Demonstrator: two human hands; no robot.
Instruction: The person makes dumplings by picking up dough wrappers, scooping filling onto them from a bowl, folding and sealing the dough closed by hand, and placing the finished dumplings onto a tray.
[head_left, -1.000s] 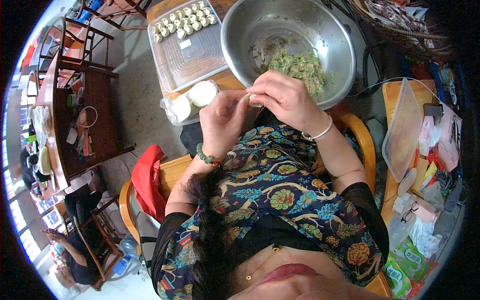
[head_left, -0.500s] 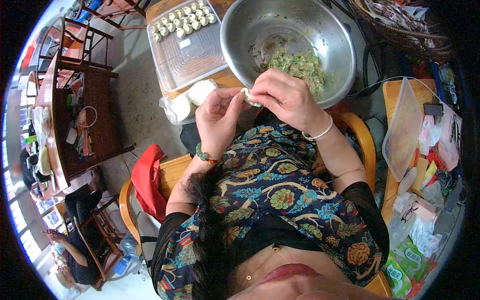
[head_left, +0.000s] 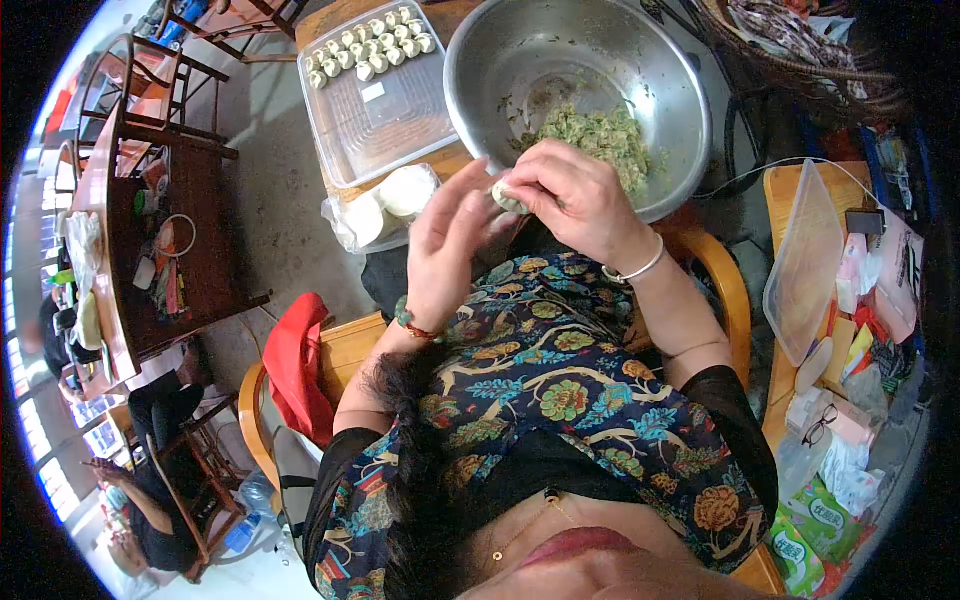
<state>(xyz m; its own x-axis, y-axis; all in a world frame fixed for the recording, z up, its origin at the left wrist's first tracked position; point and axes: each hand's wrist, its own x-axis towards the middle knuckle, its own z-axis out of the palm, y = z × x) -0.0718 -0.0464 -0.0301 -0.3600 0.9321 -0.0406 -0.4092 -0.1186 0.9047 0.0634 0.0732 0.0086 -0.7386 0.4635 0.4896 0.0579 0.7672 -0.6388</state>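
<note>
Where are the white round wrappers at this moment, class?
In the head view, the white round wrappers lie left of centre, just below the clear plastic tray and beside the left hand.

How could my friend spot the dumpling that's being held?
Find the big metal bowl. By its lower-left edge in the picture, the right hand pinches one small, pale dumpling. It's the only one held in fingers; the other dumplings sit in rows in the clear tray.

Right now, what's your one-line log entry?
right hand: pinching dumpling | left hand: open beside it | tray: folded dumplings in rows | bowl: green filling
</note>
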